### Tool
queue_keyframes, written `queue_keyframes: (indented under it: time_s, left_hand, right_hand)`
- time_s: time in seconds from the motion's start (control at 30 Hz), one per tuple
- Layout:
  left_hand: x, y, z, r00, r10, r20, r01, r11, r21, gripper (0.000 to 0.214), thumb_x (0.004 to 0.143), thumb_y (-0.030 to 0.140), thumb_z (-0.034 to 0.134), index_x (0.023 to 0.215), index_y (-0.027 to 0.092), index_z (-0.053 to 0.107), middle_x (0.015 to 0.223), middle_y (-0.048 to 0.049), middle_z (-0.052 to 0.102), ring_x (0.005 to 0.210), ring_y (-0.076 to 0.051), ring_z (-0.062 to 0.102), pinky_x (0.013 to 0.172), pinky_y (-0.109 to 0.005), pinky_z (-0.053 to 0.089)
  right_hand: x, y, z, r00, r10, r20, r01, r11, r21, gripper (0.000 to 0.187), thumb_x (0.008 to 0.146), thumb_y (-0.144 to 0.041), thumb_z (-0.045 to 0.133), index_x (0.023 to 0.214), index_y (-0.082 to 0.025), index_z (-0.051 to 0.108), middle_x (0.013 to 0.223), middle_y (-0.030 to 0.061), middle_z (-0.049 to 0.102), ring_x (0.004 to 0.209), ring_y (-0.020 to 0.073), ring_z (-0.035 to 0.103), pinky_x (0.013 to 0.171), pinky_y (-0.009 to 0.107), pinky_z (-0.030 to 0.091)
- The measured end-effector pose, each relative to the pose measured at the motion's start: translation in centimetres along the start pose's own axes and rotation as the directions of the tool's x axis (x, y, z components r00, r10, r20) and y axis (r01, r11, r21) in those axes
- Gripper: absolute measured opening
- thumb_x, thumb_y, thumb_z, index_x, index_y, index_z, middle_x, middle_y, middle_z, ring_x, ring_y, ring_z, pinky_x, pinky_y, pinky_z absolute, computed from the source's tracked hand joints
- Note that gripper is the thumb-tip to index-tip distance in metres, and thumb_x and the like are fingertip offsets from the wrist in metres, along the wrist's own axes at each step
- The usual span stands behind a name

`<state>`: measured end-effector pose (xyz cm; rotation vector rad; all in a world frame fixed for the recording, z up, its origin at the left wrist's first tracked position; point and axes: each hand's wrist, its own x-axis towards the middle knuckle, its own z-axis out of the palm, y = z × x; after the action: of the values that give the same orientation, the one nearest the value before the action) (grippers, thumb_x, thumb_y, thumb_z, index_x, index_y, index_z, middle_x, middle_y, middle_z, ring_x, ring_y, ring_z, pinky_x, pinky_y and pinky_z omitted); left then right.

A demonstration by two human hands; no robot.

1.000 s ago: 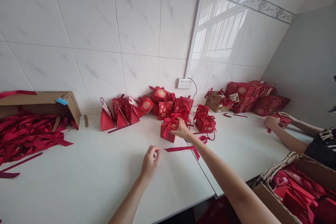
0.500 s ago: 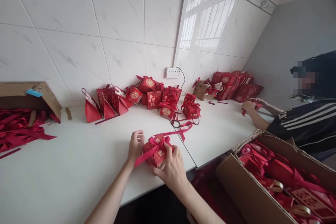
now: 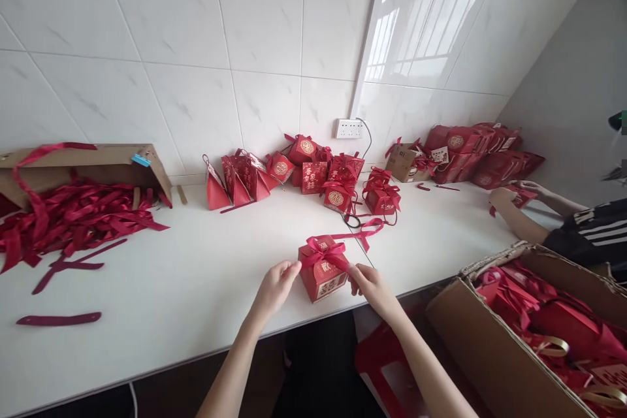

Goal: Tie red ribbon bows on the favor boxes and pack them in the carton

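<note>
A small red gift box (image 3: 323, 275) with a red ribbon bow (image 3: 325, 251) on top stands on the white table (image 3: 196, 281) near its front edge. My left hand (image 3: 275, 286) sits just left of the box, fingers pinched together at the ribbon's left end. My right hand (image 3: 371, 285) is at the box's right side, fingers pinching the ribbon's right end. A loose ribbon (image 3: 360, 232) lies just behind the box.
Finished red boxes (image 3: 313, 173) cluster against the tiled wall, with more (image 3: 470, 153) at the far right. A tipped carton spills red ribbons (image 3: 73, 215) at left. An open carton (image 3: 533, 333) of red items stands at lower right. Another person's hands (image 3: 514, 199) work at right.
My right hand brought a box from the pile at the wall to the table's front edge. Both hands now pinch its ribbon ends at the sides.
</note>
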<state>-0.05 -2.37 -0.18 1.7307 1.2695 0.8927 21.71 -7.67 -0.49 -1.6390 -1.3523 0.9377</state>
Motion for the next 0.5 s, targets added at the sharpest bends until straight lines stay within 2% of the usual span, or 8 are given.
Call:
queue_keyframes:
  time_s: [0.07,0.13,0.2,0.3,0.37,0.4,0.43,0.5]
  left_hand:
    - [0.2,0.1,0.0,0.998,-0.005,0.067,0.013,0.993,-0.120,0.040,0.080,0.053,0.048,0.056,0.021,0.047,0.052,0.0019,0.047,0.052,-0.015,0.047,0.055,-0.028,0.038]
    - [0.6,-0.1,-0.1,0.996,-0.013,0.088,0.033,0.971,-0.238,0.036,0.079,0.050,0.052,0.058,0.020,0.049,0.055,0.0015,0.049,0.057,-0.015,0.049,0.060,-0.029,0.040]
    - [1.1,-0.7,-0.5,0.999,-0.043,0.030,0.051,0.936,-0.347,0.035,0.075,0.049,0.055,0.057,0.020,0.047,0.056,0.0020,0.047,0.058,-0.015,0.048,0.062,-0.029,0.041]
    - [2.2,-1.7,-2.2,0.983,-0.132,-0.125,0.055,0.870,-0.490,0.038,0.071,0.052,0.054,0.056,0.021,0.039,0.054,0.0040,0.039,0.056,-0.014,0.047,0.059,-0.028,0.042]
    - [3.0,-1.8,-3.6,0.950,-0.232,-0.209,0.049,0.772,-0.633,0.034,0.067,0.049,0.057,0.058,0.021,0.040,0.058,0.0032,0.045,0.060,-0.014,0.051,0.061,-0.028,0.045]
    - [3.3,-1.5,-4.2,0.933,-0.285,-0.220,0.043,0.694,-0.718,0.029,0.065,0.044,0.060,0.059,0.020,0.044,0.064,0.0017,0.051,0.065,-0.015,0.054,0.063,-0.028,0.047]
    - [3.6,-1.1,-4.8,0.920,-0.329,-0.212,0.032,0.603,-0.797,0.024,0.064,0.039,0.063,0.060,0.020,0.048,0.071,0.0002,0.057,0.071,-0.015,0.057,0.066,-0.028,0.049]
    - [4.2,0.6,-5.3,0.922,-0.349,-0.166,0.002,0.434,-0.901,0.018,0.063,0.031,0.066,0.060,0.019,0.053,0.081,-0.0008,0.063,0.080,-0.016,0.060,0.071,-0.028,0.050]
  right_hand:
    - [0.1,0.1,0.2,0.998,-0.055,0.005,0.054,0.996,0.066,0.050,0.080,-0.063,0.044,0.057,-0.019,0.048,0.052,-0.0004,0.055,0.051,0.0128,0.045,0.056,0.027,0.037]
    - [0.2,0.3,0.1,0.997,-0.074,-0.026,0.078,0.971,0.226,0.044,0.077,-0.056,0.056,0.054,-0.018,0.052,0.052,0.0000,0.056,0.051,0.0126,0.046,0.055,0.026,0.037]
    - [0.5,1.0,-0.7,0.990,-0.031,-0.140,0.087,0.907,0.412,0.037,0.071,-0.047,0.066,0.051,-0.018,0.053,0.051,-0.0002,0.056,0.051,0.0124,0.047,0.054,0.026,0.038]
    - [1.1,2.4,-3.0,0.926,0.078,-0.369,0.161,0.803,0.574,0.040,0.071,-0.044,0.063,0.046,-0.021,0.042,0.043,-0.0046,0.043,0.046,0.0110,0.044,0.052,0.026,0.043]
    - [1.4,3.1,-5.0,0.879,0.121,-0.461,0.215,0.763,0.610,0.040,0.071,-0.044,0.060,0.046,-0.022,0.038,0.043,-0.0061,0.039,0.045,0.0114,0.046,0.053,0.027,0.047]
    - [1.5,3.1,-5.9,0.864,0.137,-0.485,0.236,0.740,0.630,0.037,0.069,-0.043,0.062,0.048,-0.022,0.040,0.045,-0.0054,0.042,0.048,0.0124,0.050,0.055,0.029,0.050]
    - [1.5,2.8,-6.7,0.862,0.145,-0.486,0.250,0.712,0.656,0.033,0.068,-0.041,0.065,0.050,-0.021,0.045,0.050,-0.0037,0.050,0.054,0.0138,0.055,0.060,0.030,0.052]
    - [1.5,1.4,-7.9,0.890,0.118,-0.440,0.272,0.637,0.721,0.025,0.066,-0.037,0.069,0.056,-0.020,0.054,0.071,0.0011,0.065,0.069,0.0174,0.064,0.072,0.035,0.055]
